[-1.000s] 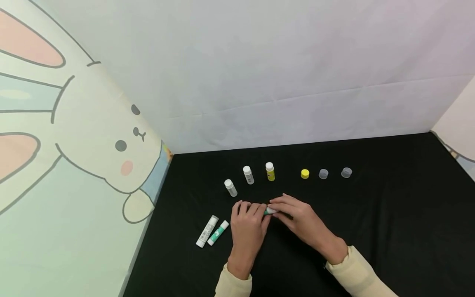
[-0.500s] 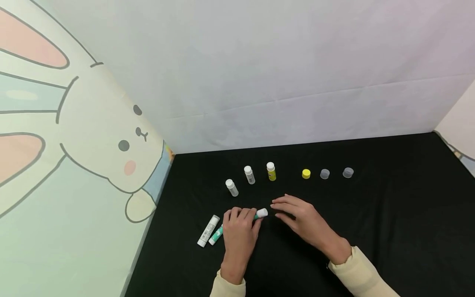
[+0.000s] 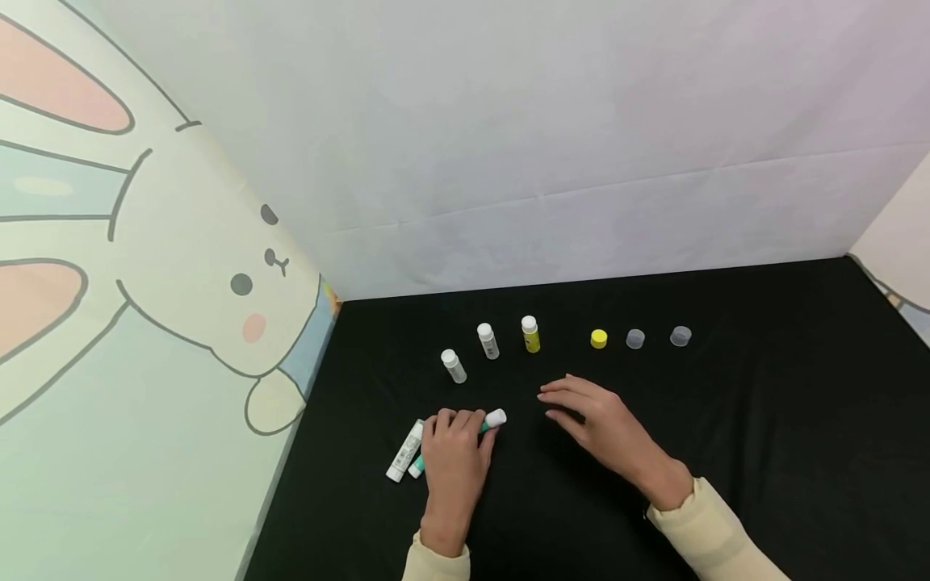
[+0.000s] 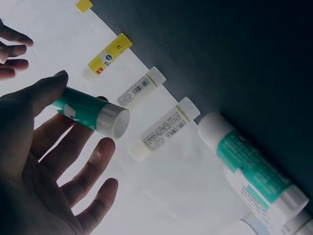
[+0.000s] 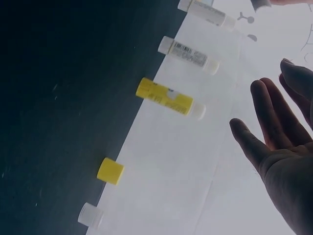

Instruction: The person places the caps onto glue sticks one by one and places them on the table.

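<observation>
My left hand (image 3: 452,468) pinches a green-and-white glue stick (image 4: 83,110) between thumb and fingers, above the black table. Its white end (image 3: 496,418) sticks out to the right of the fingers in the head view. Just left of this hand lie a white glue stick (image 3: 404,453) and another green-and-white glue stick (image 3: 416,466), which the hand partly covers. Apart from everything, my right hand (image 3: 603,424) hovers over the cloth, its fingers loosely bent and holding nothing.
Two white glue sticks (image 3: 454,367) (image 3: 488,342) and a yellow glue stick (image 3: 532,335) stand upright behind the hands. To their right sit a yellow cap (image 3: 599,339) and two clear caps (image 3: 635,339) (image 3: 680,336). A pale wall (image 3: 581,202) rises behind the table.
My right hand has let go of the glue stick and drawn slightly right. Gripping that stick, the left hand has moved left, over part of the lying green one.
</observation>
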Demonstrator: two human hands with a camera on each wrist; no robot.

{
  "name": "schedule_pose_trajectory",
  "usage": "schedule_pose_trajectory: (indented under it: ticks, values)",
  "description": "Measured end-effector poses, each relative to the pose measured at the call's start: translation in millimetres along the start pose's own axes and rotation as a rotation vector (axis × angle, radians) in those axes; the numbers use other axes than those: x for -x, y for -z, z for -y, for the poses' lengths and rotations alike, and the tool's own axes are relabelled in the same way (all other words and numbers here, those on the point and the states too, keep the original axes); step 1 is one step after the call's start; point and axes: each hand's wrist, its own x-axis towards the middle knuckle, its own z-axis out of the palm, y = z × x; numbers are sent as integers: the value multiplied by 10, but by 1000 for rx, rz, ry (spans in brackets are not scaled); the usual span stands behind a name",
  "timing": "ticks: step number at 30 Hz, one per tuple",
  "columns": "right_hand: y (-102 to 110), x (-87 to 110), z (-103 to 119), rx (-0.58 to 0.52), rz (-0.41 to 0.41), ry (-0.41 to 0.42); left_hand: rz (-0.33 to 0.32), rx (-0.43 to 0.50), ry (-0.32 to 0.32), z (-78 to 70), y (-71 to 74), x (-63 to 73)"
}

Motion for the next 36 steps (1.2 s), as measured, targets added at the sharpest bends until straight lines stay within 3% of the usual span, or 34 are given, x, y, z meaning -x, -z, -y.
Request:
schedule_pose_trajectory:
  ticks: [9,26,36]
  values:
    - [106,18,-101,32,-14,-61,37,-40,22,61,-6,68]
    - [235,61,-230,51,-53,-70,56,-88,47,112,2,192]
    - [301,80,-281,61,-49,-96,164,-109,109,124,21,223]
